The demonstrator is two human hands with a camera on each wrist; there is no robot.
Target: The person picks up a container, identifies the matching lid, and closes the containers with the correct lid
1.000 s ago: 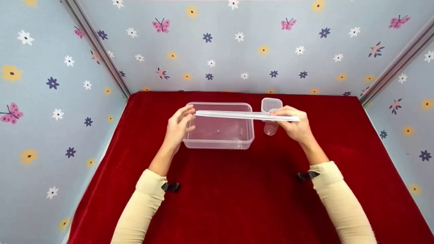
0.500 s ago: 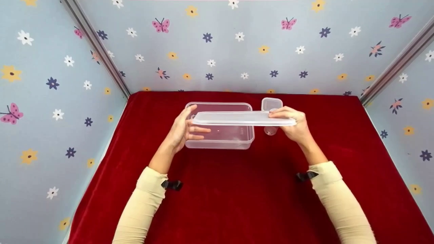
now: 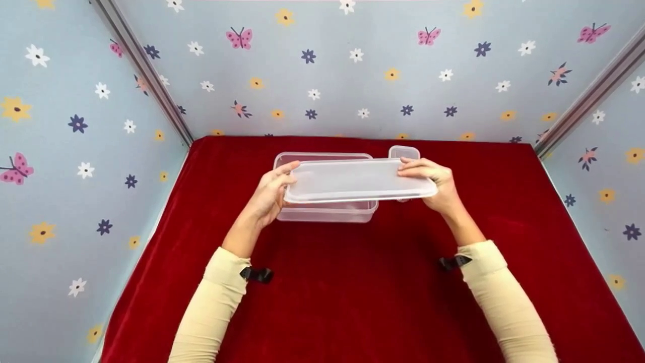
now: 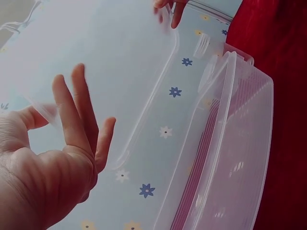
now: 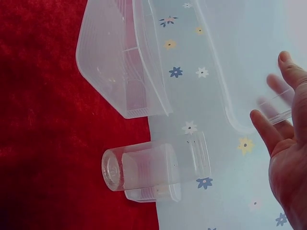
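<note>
In the head view a translucent rectangular lid (image 3: 360,181) is held up between both hands, tilted so its broad face shows. My right hand (image 3: 436,184) grips its right end, fingers over the face. My left hand (image 3: 269,194) holds its left end; in the left wrist view that hand (image 4: 53,167) has several fingers stretched along the lid. Behind and below the lid stands a clear rectangular food container (image 3: 325,216), its top uncovered and partly hidden by the lid.
A small square clear container (image 3: 404,153) stands right of the large one. A clear round cup (image 5: 144,167) stands near it, mostly hidden by the lid in the head view. Red cloth (image 3: 342,292) covers the table, with patterned walls (image 3: 332,75) around it.
The lid has turned from nearly edge-on to showing its broad face, its near edge dropping lower. My left hand has moved slightly right and taken hold of the lid's left end.
</note>
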